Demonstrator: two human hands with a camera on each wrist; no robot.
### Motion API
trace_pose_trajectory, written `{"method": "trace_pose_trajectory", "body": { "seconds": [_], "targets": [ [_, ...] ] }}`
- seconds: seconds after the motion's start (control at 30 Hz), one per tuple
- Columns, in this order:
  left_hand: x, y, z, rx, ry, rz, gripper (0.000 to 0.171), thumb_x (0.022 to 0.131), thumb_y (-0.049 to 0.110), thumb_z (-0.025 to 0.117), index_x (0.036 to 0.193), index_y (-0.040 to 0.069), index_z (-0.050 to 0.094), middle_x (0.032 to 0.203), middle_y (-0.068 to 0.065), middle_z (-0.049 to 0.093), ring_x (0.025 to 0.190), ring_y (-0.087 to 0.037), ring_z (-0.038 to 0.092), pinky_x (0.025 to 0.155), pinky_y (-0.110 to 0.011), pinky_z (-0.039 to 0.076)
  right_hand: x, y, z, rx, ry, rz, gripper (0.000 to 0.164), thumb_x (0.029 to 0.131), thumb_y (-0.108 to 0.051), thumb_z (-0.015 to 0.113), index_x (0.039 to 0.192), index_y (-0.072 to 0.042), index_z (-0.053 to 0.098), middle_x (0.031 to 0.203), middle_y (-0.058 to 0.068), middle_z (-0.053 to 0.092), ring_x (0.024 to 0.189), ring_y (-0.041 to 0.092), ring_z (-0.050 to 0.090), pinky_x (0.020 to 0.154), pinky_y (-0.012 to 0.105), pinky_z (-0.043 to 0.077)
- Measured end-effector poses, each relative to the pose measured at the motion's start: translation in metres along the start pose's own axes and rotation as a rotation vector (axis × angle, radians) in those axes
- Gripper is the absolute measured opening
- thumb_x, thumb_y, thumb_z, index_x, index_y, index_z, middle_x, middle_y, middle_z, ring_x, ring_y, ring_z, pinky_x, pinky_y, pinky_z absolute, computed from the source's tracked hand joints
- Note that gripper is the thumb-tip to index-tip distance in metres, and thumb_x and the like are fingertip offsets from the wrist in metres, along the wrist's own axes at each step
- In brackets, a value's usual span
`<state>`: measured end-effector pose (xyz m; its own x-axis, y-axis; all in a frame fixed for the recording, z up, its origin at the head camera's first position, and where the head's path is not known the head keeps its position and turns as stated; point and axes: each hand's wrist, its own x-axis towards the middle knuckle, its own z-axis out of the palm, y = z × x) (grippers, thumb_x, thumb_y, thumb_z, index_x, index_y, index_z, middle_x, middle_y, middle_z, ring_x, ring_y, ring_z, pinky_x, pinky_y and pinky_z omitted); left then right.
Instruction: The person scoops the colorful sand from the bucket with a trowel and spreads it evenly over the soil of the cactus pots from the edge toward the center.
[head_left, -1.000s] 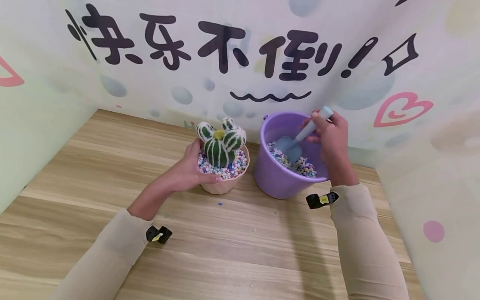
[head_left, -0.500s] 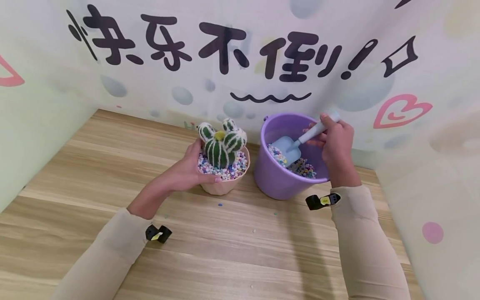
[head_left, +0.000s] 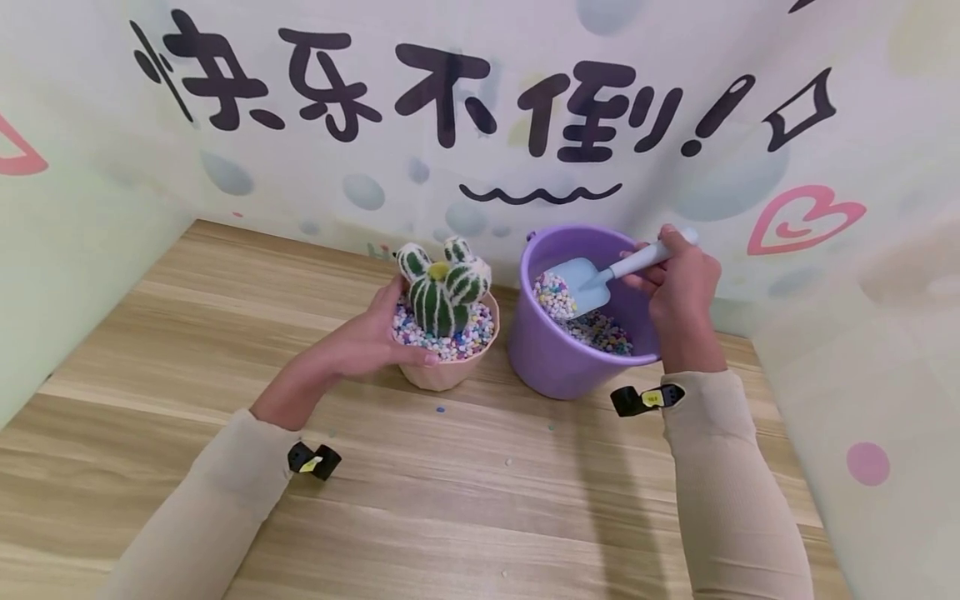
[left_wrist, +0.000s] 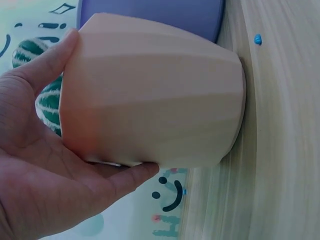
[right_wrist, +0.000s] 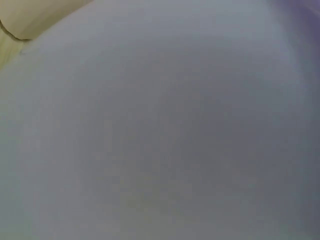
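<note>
My left hand (head_left: 360, 337) grips the rim of a pale peach pot (left_wrist: 150, 90) from its left side, thumb along the near edge. Inside the pot a green and white fuzzy cactus (head_left: 438, 300) stands upright, ringed by small multicoloured pebbles (head_left: 476, 333). My right hand (head_left: 682, 283) holds a light blue shovel (head_left: 585, 279) by its handle, over the purple bucket (head_left: 558, 358). A heap of pebbles lies on the shovel's blade, and more pebbles (head_left: 603, 333) cover the bucket's bottom. In the right wrist view a blurred purple-grey surface fills nearly everything and hides the hand.
A few stray pebbles lie on the wooden tabletop (head_left: 420, 500), among them a blue one (head_left: 440, 409) in front of the pot. A printed cloth backdrop (head_left: 300, 183) rises directly behind pot and bucket, and pale walls stand on both sides.
My right hand has moved slightly right and tipped the shovel flatter. The blade has come up out of the bucket's pebbles with a load on it. The left hand and pot have stayed nearly still.
</note>
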<state>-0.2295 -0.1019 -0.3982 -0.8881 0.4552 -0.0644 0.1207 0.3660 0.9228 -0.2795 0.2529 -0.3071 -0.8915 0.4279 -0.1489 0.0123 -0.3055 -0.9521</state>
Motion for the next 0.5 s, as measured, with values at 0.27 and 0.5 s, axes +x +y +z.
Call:
{"method": "trace_pose_trajectory", "body": {
  "seconds": [0.27,0.5],
  "targets": [
    [0.0051,-0.0042,-0.0078,-0.087,-0.053,0.048,0.122,0.076,0.017,0.083,0.156,0.023,-0.009,0.162,-0.010,0.002,0.148,-0.029,0.007,0.120,-0.047,0.008,0.0007,-0.0017,0.0003,0.110,0.036,0.029,0.030,0.095,-0.021,0.063,0.118,-0.004,0.056,0.080,0.015,0.072,0.070,0.028,0.073,0.052,0.037,0.057],
    [0.0053,-0.0037,-0.0056,-0.112,-0.043,0.076,0.120,0.076,0.012,0.082,0.156,0.020,-0.007,0.162,-0.011,0.005,0.148,-0.030,0.009,0.120,-0.046,0.009,0.0016,-0.0030,-0.0030,0.176,0.066,0.043,0.027,0.094,-0.020,0.065,0.116,-0.005,0.059,0.082,0.017,0.071,0.070,0.030,0.073,0.051,0.039,0.057]
  ]
}}
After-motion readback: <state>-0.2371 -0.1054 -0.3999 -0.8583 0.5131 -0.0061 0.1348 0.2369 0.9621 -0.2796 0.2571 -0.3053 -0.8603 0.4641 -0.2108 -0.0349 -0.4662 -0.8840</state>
